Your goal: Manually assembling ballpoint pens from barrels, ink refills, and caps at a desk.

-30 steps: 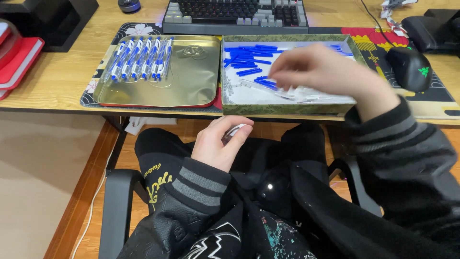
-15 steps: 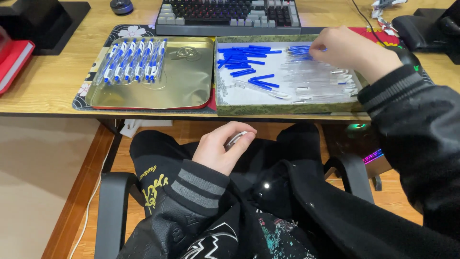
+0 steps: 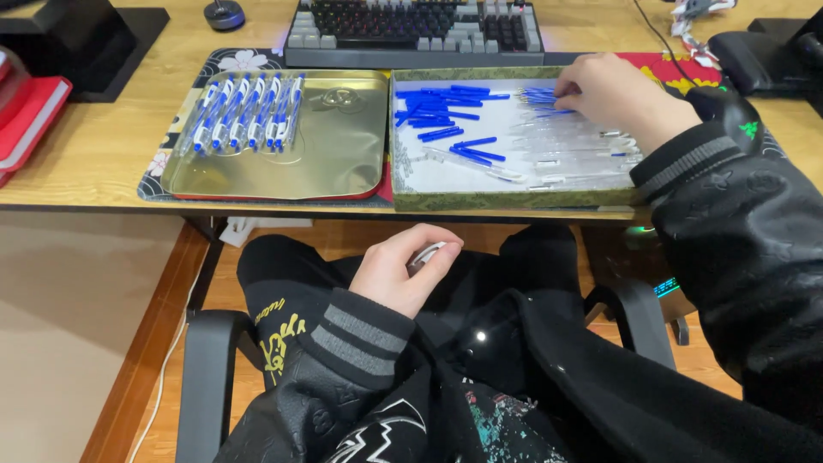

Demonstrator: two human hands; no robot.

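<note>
My right hand (image 3: 613, 96) reaches into the far right part of a shallow green-rimmed box (image 3: 514, 199), fingertips on small blue pen parts (image 3: 538, 96). The box holds loose blue caps (image 3: 441, 111) and clear pen barrels (image 3: 566, 146). My left hand (image 3: 401, 270) rests in my lap below the desk edge, fingers curled around a small clear pen part (image 3: 426, 254). To the left, a gold metal tray (image 3: 334, 163) carries a row of assembled blue-and-white pens (image 3: 244, 111).
A keyboard (image 3: 416, 30) lies behind the trays on a patterned desk mat. A red book (image 3: 30, 116) and a black stand sit at the left, a dark mouse (image 3: 225, 13) at the back, a black object (image 3: 763, 56) at far right. Chair armrests flank my lap.
My right hand has moved from the middle of the box to its far right corner. My left hand has stayed in my lap with the clear part.
</note>
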